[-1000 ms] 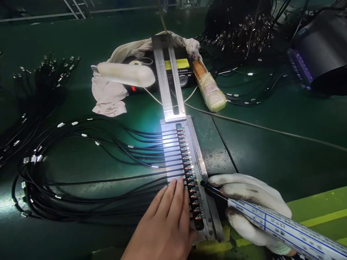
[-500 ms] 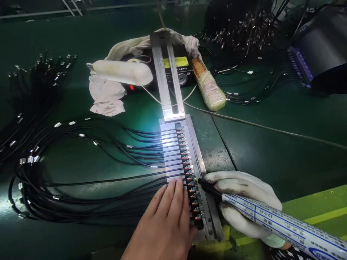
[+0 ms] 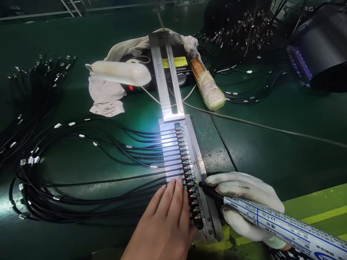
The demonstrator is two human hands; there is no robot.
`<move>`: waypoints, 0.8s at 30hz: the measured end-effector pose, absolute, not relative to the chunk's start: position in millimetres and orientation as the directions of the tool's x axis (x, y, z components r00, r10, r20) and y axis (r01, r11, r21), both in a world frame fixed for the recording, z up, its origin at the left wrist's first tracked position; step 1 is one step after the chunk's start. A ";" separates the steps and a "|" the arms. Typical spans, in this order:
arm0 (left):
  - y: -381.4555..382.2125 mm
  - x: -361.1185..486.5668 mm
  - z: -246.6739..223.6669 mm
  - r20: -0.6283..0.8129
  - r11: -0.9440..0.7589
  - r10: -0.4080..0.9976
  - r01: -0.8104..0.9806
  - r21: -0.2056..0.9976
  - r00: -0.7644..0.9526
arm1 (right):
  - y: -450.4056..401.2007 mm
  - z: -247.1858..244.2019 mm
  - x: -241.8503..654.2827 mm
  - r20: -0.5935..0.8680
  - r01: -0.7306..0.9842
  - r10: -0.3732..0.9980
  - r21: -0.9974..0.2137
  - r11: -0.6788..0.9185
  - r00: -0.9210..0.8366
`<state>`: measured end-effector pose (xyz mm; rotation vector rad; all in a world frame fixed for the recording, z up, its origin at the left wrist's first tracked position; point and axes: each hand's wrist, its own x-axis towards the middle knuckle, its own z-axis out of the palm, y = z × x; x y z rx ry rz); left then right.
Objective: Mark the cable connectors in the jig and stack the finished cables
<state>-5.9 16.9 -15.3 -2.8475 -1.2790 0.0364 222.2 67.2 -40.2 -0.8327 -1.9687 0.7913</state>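
Left hand [image 3: 164, 224] lies flat, barely spread, over cables [image 3: 108, 199], lower centre; gloved right hand [image 3: 248, 193] grips a tube [image 3: 273, 221], lower right.

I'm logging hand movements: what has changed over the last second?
The gloved right hand and the tube it holds shifted slightly left, closer to the connector row, then eased back a little. Nothing was taken hold of or let go. The bare left hand stays resting over the cables at the metal fixture.
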 end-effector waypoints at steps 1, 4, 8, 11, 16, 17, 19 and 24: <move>16.7 -5.9 -15.5 -0.008 -0.646 0.763 0.763 -0.024 0.646 | 67.2 -39.9 222.0 0.446 0.258 0.784 -0.772 0.581 -0.431; 16.0 -5.4 -15.6 -0.005 -0.620 0.784 0.784 -0.014 0.620 | 67.2 -39.6 222.0 0.439 0.259 0.785 -0.775 0.577 -0.437; 15.2 -4.0 -16.0 0.002 -0.637 0.771 0.771 -0.007 0.637 | 66.7 -40.5 223.1 0.445 0.254 0.785 -0.775 0.579 -0.432; 14.6 -3.8 -16.6 0.011 -0.605 0.796 0.796 0.003 0.605 | 67.4 -40.4 222.9 0.445 0.257 0.783 -0.772 0.581 -0.434; 16.5 -5.8 -16.4 -0.023 -0.663 0.749 0.748 -0.023 0.663 | 69.3 -39.0 221.2 0.447 0.258 0.787 -0.773 0.579 -0.426; 16.7 -5.8 -16.5 -0.019 -0.663 0.749 0.749 -0.024 0.662 | 69.5 -39.0 221.2 0.445 0.258 0.787 -0.775 0.578 -0.427; 16.4 -5.1 -17.2 -0.007 -0.649 0.761 0.761 -0.017 0.649 | 69.6 -39.3 221.5 0.438 0.259 0.787 -0.776 0.575 -0.435; 14.3 -3.0 -17.6 0.002 -0.608 0.794 0.794 0.013 0.608 | 70.1 -40.6 221.9 0.421 0.266 0.791 -0.781 0.565 -0.444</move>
